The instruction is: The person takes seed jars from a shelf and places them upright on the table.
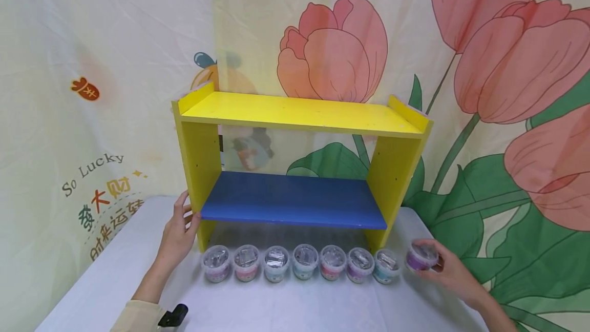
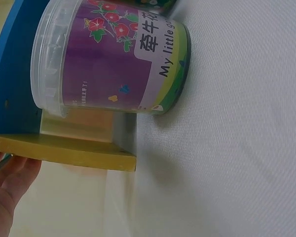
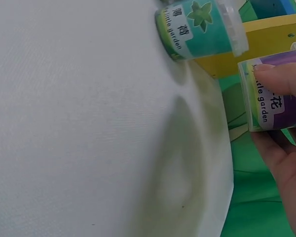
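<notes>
My right hand (image 1: 449, 270) holds a small clear-lidded tub with a purple label (image 1: 422, 255), tilted and raised off the table at the right end of the row. Its thumb lies over the label in the right wrist view. My left hand (image 1: 178, 232) touches the outer side of the yellow and blue shelf (image 1: 295, 199) at its left panel, fingers lightly bent. Several similar tubs (image 1: 305, 261) stand in a row in front of the shelf. The left wrist view shows a purple tub (image 2: 106, 59) near the panel; a green-labelled tub (image 3: 202, 27) appears in the right wrist view.
The shelf stands on a table with a white cloth (image 1: 276, 306). Behind it hangs a cloth backdrop (image 1: 138, 29) printed with tulips and lettering. A black object (image 1: 174, 315) shows by my left sleeve.
</notes>
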The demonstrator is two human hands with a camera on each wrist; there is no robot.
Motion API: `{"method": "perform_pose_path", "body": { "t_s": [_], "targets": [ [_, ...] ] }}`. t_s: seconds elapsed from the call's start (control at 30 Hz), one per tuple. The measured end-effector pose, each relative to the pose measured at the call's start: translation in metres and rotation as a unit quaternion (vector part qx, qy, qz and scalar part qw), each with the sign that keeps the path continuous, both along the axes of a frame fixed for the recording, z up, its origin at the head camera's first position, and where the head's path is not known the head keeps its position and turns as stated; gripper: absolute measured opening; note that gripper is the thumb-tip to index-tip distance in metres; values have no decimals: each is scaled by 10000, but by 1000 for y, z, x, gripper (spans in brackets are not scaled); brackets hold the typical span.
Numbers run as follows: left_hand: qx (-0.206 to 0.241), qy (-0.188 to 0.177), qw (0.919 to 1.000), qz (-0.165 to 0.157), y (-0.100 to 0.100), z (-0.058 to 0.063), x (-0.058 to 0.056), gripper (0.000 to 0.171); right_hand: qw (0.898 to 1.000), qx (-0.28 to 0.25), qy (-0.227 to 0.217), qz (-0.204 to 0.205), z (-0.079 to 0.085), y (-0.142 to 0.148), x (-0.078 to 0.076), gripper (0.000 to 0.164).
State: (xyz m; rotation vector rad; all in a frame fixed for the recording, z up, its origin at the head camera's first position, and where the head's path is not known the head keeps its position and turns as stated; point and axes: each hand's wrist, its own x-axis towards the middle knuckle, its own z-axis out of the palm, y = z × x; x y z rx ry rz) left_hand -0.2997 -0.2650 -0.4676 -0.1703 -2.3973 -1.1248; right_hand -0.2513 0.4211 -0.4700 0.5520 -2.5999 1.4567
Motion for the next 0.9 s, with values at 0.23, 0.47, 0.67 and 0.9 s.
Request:
{"method": "perform_pose_path", "body": {
  "t_s": [0.23,0.47,0.67,0.9],
  "targets": [
    [-18,-8,10000,-4,0,0,-1,77,9999,-7,-132,-51,-14,2,-3,60],
    [12,-63,10000,-10,0,1,1,76,9989,-4,-450,-113,-22,-2,-6,60],
    [22,-5,10000,-21,1,3,4,76,9971,184,-676,-292,-26,-5,-8,64],
    [5,34,10000,-50,1,4,4,75,9939,310,-990,-384,-32,-6,-10,69]
  ]
}}
